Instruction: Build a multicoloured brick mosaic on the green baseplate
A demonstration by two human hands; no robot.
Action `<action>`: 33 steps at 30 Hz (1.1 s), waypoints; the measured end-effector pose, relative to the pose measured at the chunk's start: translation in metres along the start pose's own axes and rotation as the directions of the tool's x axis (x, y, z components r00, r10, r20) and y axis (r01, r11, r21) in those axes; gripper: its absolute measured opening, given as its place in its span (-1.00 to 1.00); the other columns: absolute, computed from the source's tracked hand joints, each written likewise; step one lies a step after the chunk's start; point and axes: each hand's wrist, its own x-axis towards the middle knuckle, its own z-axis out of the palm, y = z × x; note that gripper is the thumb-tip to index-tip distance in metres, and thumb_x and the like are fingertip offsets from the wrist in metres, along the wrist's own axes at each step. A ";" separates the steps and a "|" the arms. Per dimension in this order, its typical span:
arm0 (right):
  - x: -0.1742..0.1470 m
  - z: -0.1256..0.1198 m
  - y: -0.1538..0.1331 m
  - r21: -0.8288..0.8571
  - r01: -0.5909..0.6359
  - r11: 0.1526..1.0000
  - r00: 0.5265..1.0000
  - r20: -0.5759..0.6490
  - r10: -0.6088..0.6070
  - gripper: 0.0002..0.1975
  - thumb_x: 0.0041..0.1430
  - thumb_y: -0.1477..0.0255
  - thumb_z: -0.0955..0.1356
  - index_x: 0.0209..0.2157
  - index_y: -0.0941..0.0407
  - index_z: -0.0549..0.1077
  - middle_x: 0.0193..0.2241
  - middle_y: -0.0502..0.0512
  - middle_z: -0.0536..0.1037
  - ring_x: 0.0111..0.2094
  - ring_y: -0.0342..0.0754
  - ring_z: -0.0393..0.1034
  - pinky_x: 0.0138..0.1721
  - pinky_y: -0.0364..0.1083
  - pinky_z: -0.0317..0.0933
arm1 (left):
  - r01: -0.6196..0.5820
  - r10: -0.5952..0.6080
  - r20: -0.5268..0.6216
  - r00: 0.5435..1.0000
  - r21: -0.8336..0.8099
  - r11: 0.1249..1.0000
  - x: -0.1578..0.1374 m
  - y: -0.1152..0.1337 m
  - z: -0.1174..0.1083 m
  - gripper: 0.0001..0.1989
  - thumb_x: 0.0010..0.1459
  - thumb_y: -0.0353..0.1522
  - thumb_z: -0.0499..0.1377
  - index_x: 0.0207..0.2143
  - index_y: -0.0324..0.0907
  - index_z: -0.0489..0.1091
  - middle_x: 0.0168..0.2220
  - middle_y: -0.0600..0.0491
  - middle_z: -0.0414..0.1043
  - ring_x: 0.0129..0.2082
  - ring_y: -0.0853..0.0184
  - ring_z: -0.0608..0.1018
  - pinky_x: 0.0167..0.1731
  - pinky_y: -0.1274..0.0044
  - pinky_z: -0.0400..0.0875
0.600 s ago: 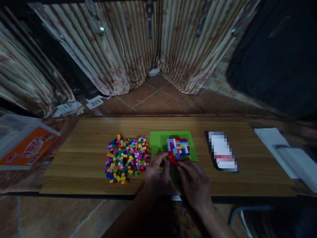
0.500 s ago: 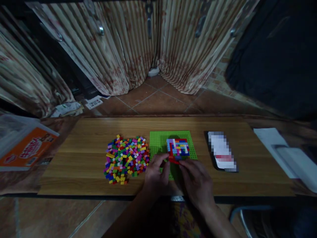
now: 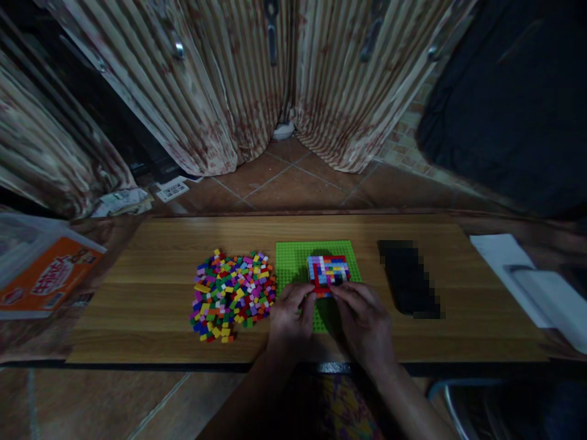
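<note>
A green studded baseplate (image 3: 288, 256) lies on the table, and on it stands a low block of multicoloured building bricks (image 3: 331, 269). A red brick (image 3: 323, 293) sits at the block's near edge, with my hands at its two ends. My left hand (image 3: 291, 315) pinches the left end between thumb and fingers. At the right end, my right hand (image 3: 364, 321) has its fingers closed on the same brick. My fingertips partly hide the block's near side. Left of the baseplate spreads a pile of loose small bricks (image 3: 233, 296) in many colours.
A dark phone (image 3: 409, 278), partly pixelated, lies right of the baseplate on the wooden table (image 3: 151, 281). Beyond the left edge is a clear plastic box with an orange label (image 3: 50, 275). White objects (image 3: 550, 299) lie past the right edge.
The red brick has moved slightly away from me, from in front of the block to against its near edge. Both hands moved with it. The phone's screen has gone dark.
</note>
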 end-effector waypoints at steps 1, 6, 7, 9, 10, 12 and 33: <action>0.000 -0.001 0.000 -0.002 0.003 1.000 1.000 -0.002 -0.003 -0.80 0.26 0.50 0.31 -0.15 0.06 0.55 -0.25 0.10 0.53 -0.20 -0.06 0.42 -0.17 -0.05 0.36 | -0.004 0.004 0.006 1.000 0.000 1.000 0.001 0.000 0.000 -0.87 0.19 -0.45 0.13 -0.24 -0.14 0.46 -0.31 0.04 0.52 -0.30 0.38 0.56 -0.28 0.55 0.50; -0.001 -0.003 -0.002 -0.022 0.021 1.000 1.000 0.005 -0.021 -0.76 0.26 0.53 0.30 -0.09 0.04 0.52 -0.23 0.09 0.54 -0.18 -0.05 0.42 -0.15 -0.04 0.36 | -0.007 0.007 0.004 1.000 -0.032 0.999 0.005 -0.001 -0.002 -0.89 0.16 -0.45 0.16 -0.28 -0.15 0.47 -0.33 0.05 0.53 -0.31 0.38 0.57 -0.29 0.56 0.50; -0.002 -0.003 -0.003 -0.032 0.025 0.999 1.000 -0.002 -0.025 -0.76 0.25 0.54 0.30 -0.09 0.05 0.51 -0.22 0.09 0.54 -0.18 -0.05 0.41 -0.15 -0.04 0.36 | -0.007 0.007 0.002 1.000 -0.039 0.999 0.005 -0.002 -0.003 -0.89 0.16 -0.45 0.17 -0.28 -0.15 0.47 -0.33 0.05 0.54 -0.32 0.39 0.58 -0.30 0.56 0.50; -0.003 -0.002 -0.005 -0.060 0.041 0.997 0.999 -0.028 -0.043 -0.76 0.25 0.56 0.30 -0.09 0.08 0.51 -0.21 0.12 0.53 -0.18 -0.04 0.40 -0.15 -0.03 0.36 | -0.004 0.004 -0.006 1.000 -0.053 0.999 0.004 -0.002 -0.002 -0.89 0.15 -0.46 0.18 -0.28 -0.15 0.48 -0.33 0.06 0.53 -0.34 0.40 0.58 -0.34 0.59 0.50; -0.005 -0.002 -0.005 -0.076 0.050 0.996 0.998 -0.041 -0.053 -0.76 0.24 0.57 0.31 -0.10 0.09 0.51 -0.20 0.13 0.52 -0.17 -0.04 0.39 -0.16 -0.03 0.36 | 0.001 -0.002 -0.011 1.000 -0.061 0.998 0.004 -0.002 -0.002 -0.89 0.14 -0.46 0.18 -0.28 -0.15 0.48 -0.34 0.06 0.53 -0.36 0.41 0.57 -0.37 0.61 0.50; -0.007 0.000 -0.006 -0.102 0.066 0.993 0.995 -0.063 -0.072 -0.75 0.23 0.59 0.30 -0.09 0.11 0.50 -0.18 0.17 0.50 -0.16 -0.02 0.37 -0.16 -0.02 0.36 | 0.016 -0.017 -0.016 1.000 -0.073 0.997 0.004 -0.002 -0.002 -0.88 0.13 -0.47 0.18 -0.27 -0.16 0.48 -0.34 0.06 0.53 -0.38 0.43 0.57 -0.41 0.63 0.49; -0.015 0.004 -0.001 -0.090 0.063 0.994 0.995 -0.075 -0.070 -0.63 0.23 0.63 0.29 0.01 0.02 0.44 -0.11 0.16 0.45 -0.09 0.01 0.34 -0.13 0.03 0.33 | 0.038 -0.045 -0.043 0.998 -0.152 0.988 0.003 -0.005 0.002 -0.90 0.11 -0.45 0.20 -0.32 -0.14 0.51 -0.39 0.06 0.54 -0.40 0.40 0.58 -0.41 0.56 0.51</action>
